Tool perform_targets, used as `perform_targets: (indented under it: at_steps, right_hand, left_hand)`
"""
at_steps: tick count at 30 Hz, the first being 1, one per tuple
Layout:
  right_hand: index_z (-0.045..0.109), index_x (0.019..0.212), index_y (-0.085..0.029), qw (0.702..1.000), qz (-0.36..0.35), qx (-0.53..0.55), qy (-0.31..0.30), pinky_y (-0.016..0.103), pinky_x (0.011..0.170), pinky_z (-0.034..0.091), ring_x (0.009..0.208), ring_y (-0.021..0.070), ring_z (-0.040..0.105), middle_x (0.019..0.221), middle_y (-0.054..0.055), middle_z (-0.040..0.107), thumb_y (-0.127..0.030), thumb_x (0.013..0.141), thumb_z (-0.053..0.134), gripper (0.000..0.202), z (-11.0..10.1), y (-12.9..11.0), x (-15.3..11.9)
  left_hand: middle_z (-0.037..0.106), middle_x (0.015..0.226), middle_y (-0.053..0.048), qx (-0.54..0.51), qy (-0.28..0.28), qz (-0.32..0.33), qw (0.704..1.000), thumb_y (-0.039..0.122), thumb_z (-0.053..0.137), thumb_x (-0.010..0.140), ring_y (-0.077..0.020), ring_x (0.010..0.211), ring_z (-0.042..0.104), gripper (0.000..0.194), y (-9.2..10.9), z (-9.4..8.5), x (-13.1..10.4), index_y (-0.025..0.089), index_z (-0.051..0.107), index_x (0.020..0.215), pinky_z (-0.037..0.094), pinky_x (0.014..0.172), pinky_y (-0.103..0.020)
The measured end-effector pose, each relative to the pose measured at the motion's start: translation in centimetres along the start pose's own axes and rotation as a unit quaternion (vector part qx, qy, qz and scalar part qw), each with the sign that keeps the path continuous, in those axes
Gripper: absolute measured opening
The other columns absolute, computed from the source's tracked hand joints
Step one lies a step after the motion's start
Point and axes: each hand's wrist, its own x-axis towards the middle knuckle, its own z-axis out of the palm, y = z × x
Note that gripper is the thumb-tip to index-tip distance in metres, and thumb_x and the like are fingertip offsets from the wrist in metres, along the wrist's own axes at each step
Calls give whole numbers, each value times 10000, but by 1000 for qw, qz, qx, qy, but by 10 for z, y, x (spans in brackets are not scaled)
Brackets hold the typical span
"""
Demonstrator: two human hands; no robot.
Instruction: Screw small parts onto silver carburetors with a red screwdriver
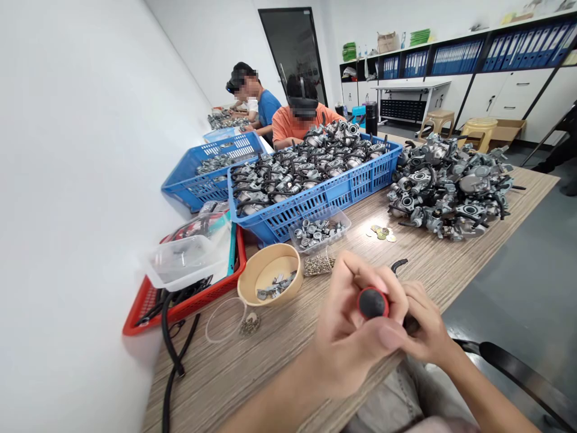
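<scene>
My left hand [360, 328] is closed around a screwdriver [373, 302]; its round handle end, black with a red rim, faces me, and its shaft is hidden. Just right of it and touching it, my right hand [426, 322] is curled around what looks like a carburetor, mostly covered by both hands. A short black hose [399, 264] sticks up beyond the fingers. Both hands are over the table's near edge. Past them lie several brass-coloured discs [381, 233] and a big pile of carburetors [451, 186].
A blue crate [315, 201] heaped with carburetors stands across the table. Nearer are a clear tray of small metal parts [318, 231], a bag of small screws [319, 264], a beige bowl [270, 258] and a red basket [184, 310]. Co-workers [295, 123] sit beyond.
</scene>
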Motion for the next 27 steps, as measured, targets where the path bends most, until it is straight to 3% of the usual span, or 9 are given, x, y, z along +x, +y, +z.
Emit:
perform_targets:
  at_steps: [2,4,7,12,14,18,21,24,27]
  right_hand:
    - [648,1251,-227,1000,5,-1,3,429,785,571,974,279,719,1056,92,741,-208,937,656,315,0,-1,0]
    - [647,1220,-233,1000,7,-3,8,431,785,571,977,278,714,1046,87,734,-186,928,646,296,1,-2,0]
    - [660,1194,-235,1000,-1,-3,6,438,799,575,956,271,712,1056,85,738,-213,935,666,260,1,-1,0]
    - [649,1255,-221,1000,-7,-2,1,446,816,575,988,284,722,1095,109,750,-227,947,678,309,1,1,0]
    - [648,1255,-237,1000,-5,-1,6,446,807,572,976,283,723,1082,103,750,-226,958,659,298,1,1,0]
    - [645,1262,-230,1000,-8,2,7,450,824,570,993,288,722,1098,109,749,-223,946,671,317,2,2,-2]
    - [663,1229,-226,1000,-5,1,0,452,831,573,1003,290,724,1102,108,750,-212,929,684,301,2,3,-2]
    - [664,1221,-238,1000,-2,0,2,444,798,574,972,283,725,1077,95,751,-226,938,676,283,1,1,-1]
    - [654,1230,-255,1000,8,-2,6,434,772,575,940,274,720,1038,78,743,-202,931,666,304,1,-2,0]
  left_hand:
    - [599,823,19,28,-12,6,1000,475,696,1052,-122,718,527,257,0,1,1,230,633,1007,463,705,-255]
    - [597,799,-13,65,-27,2,998,545,541,1108,-149,735,545,417,1,1,2,193,695,946,471,715,-287]
    - [495,653,30,57,-20,-19,998,639,370,1126,-132,592,433,574,2,0,1,197,686,939,412,631,-279]
    - [527,697,67,15,-4,-30,999,642,663,1016,-113,594,426,393,1,-1,0,263,556,1031,415,642,-251]
    - [541,705,39,33,-6,-22,999,599,604,1064,-125,638,476,386,1,0,2,230,600,951,422,653,-254]
    - [467,605,41,47,4,-26,999,700,366,1099,-120,561,426,638,1,-1,4,194,650,833,414,619,-270]
    - [495,625,76,20,5,-23,1000,731,546,1028,-103,524,385,487,2,-3,3,249,599,992,382,570,-236]
    - [583,749,54,20,0,-9,1000,523,733,1015,-103,607,476,302,3,-3,3,257,589,1016,418,622,-229]
    - [599,753,-1,58,-20,-14,998,561,578,1089,-138,675,539,415,3,-2,3,199,691,921,440,663,-269]
